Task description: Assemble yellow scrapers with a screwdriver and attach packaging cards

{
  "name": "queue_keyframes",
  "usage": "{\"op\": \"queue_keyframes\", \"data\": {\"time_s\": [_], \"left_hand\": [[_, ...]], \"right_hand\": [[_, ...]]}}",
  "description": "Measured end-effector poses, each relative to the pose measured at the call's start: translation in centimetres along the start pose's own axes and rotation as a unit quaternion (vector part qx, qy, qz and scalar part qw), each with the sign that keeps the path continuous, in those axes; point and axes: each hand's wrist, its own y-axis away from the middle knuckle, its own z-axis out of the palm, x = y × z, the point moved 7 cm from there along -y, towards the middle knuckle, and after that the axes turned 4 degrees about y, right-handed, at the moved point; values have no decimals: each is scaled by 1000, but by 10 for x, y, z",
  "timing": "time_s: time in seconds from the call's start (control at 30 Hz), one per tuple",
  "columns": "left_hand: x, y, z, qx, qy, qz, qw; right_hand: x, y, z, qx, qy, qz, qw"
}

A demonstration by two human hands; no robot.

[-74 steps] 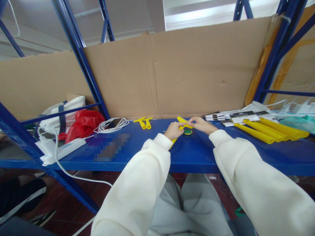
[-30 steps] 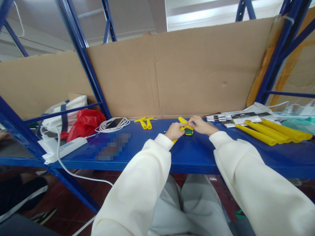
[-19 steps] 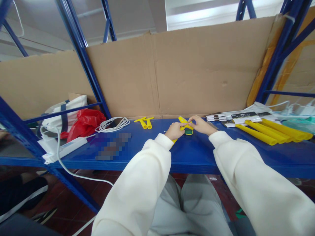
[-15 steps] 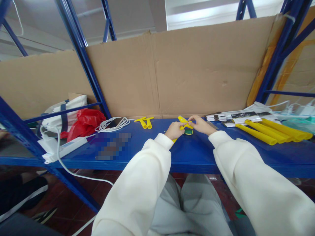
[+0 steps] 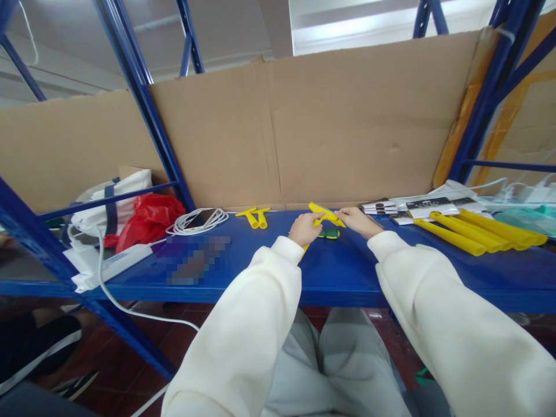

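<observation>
My left hand [image 5: 304, 229] is closed round the neck of a yellow T-shaped scraper-like tool [image 5: 324, 213]. Part of its yellow handle shows below that hand. At the right end of the crosspiece, my right hand [image 5: 357, 221] pinches with thumb and fingers; any small part between them is too small to make out. Just under the crosspiece, a green-and-yellow handle [image 5: 329, 233], perhaps a screwdriver's, lies on the blue shelf [image 5: 343, 266]. Two similar yellow T-shaped tools [image 5: 256, 218] rest near the cardboard back.
Several long yellow handles [image 5: 478, 229] and packets [image 5: 428, 205] lie to the right. On the left are a coiled white cable [image 5: 197, 222], a red plastic bag [image 5: 152, 219] and a white power strip [image 5: 115, 264]. Blue posts [image 5: 143, 110] flank the cardboard panel [image 5: 339, 127]. A person's leg shows lower left.
The yellow tool has turned so its crosspiece faces me more openly. My right hand has shifted slightly right along it, and more of the green handle shows.
</observation>
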Motion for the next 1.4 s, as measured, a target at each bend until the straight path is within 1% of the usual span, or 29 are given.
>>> {"op": "queue_keyframes", "data": {"time_s": [0.23, 0.43, 0.53, 0.6, 0.67, 0.77, 0.8, 0.87, 0.9, 0.93, 1.0, 1.1, 1.2, 1.3, 1.4], "left_hand": [[5, 8, 3, -32, -108, -23, 993], [12, 14, 12, -80, -187, -3, 979], [11, 15, 16, -98, -193, 6, 976], [9, 13, 16, -89, -173, 10, 981], [5, 10, 15, -70, -137, 13, 988], [-3, 5, 10, -28, -70, 4, 997], [-6, 3, 8, -13, -44, -5, 999], [-12, 1, 4, 9, 17, -37, 999], [-16, 0, 4, 9, 51, -62, 997], [-19, 1, 6, 3, 86, -90, 992], [-24, 2, 11, -21, 150, -141, 978], [-24, 4, 17, -42, 200, -173, 963], [-24, 4, 19, -47, 209, -181, 960], [-22, 4, 20, -59, 216, -174, 959], [-18, 4, 20, -68, 217, -153, 962]], "right_hand": [[-7, 4, 2, 4, 2, -10, 1000], [-7, 4, 2, 7, 3, -23, 1000], [-7, 4, 1, 9, -6, -15, 1000], [-6, 2, 0, 4, -22, -9, 1000], [-3, -1, -6, 11, -38, -2, 999], [9, -5, -29, 69, -21, 28, 997], [16, -5, -39, 97, 5, 47, 994], [28, -3, -56, 116, 101, 84, 984], [36, -1, -63, 116, 164, 118, 972], [43, 1, -68, 102, 219, 141, 960], [54, 7, -73, 73, 296, 189, 934], [60, 15, -71, 33, 353, 223, 908], [57, 18, -62, 5, 394, 218, 893], [57, 19, -53, -21, 420, 205, 884], [58, 19, -48, -43, 428, 196, 881]]}}
